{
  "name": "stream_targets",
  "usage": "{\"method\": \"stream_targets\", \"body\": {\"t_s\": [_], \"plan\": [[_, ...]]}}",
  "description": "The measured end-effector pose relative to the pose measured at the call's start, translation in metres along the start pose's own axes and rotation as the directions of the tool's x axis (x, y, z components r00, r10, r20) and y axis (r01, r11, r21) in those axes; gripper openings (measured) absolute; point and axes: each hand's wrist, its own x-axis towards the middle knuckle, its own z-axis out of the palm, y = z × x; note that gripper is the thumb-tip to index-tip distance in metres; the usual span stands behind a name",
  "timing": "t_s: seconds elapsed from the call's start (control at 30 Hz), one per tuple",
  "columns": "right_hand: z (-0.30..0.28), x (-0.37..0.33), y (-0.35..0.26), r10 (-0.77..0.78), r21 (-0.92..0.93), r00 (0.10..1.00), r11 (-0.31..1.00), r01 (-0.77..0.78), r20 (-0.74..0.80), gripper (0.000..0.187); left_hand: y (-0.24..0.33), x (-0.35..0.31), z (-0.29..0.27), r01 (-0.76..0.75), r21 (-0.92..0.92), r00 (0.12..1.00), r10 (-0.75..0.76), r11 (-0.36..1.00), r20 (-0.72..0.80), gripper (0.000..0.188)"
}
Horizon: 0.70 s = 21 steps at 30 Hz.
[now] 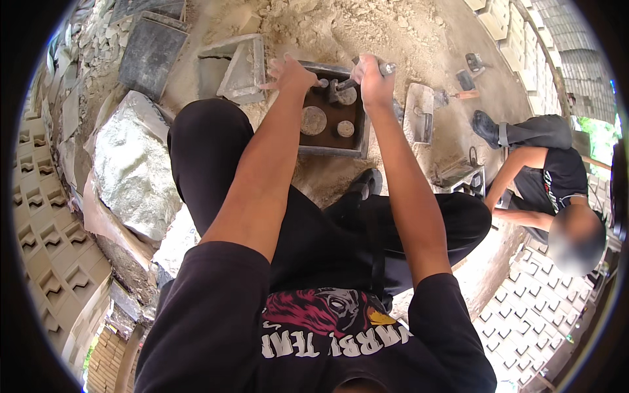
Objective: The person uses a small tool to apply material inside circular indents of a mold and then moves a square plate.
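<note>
While left hand (288,73) rests open on mould (331,111), right grip (371,73) clasps tool (386,68)

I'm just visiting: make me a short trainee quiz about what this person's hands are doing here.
1. True or false: the right hand grips a metal tool.
2. What does the left hand touch? A) the square mould rim B) a broom C) the grey rock
3. Fill in: a second person works on the wearer's ____ side.

Key: 1 true; 2 A; 3 right.
</note>
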Motion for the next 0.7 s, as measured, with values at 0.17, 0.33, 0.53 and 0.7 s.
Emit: {"method": "stream_targets", "body": {"t_s": [0.17,0.33,0.53,0.7], "plan": [[0.009,-0.035,0.01,-0.089,-0.207,0.988,0.972,0.113,0.124,0.033,0.004,0.004,-0.002,0.085,-0.162,0.993,-0.069,0.983,0.099,0.121],[0.013,-0.038,-0.005,-0.083,-0.143,0.955,0.981,0.128,0.285,0.035,-0.006,0.025,0.015,0.071,-0.232,0.997,-0.065,0.97,0.033,0.122],[0.012,-0.017,0.001,-0.051,-0.019,0.974,0.998,0.057,0.219,0.036,-0.005,0.023,0.01,0.09,-0.233,0.993,-0.07,0.968,0.095,0.124],[0.004,-0.012,0.013,-0.015,0.079,0.968,0.997,-0.005,0.251,0.037,-0.005,0.028,0.012,-0.024,-0.146,0.998,0.031,0.989,0.046,0.135]]}}
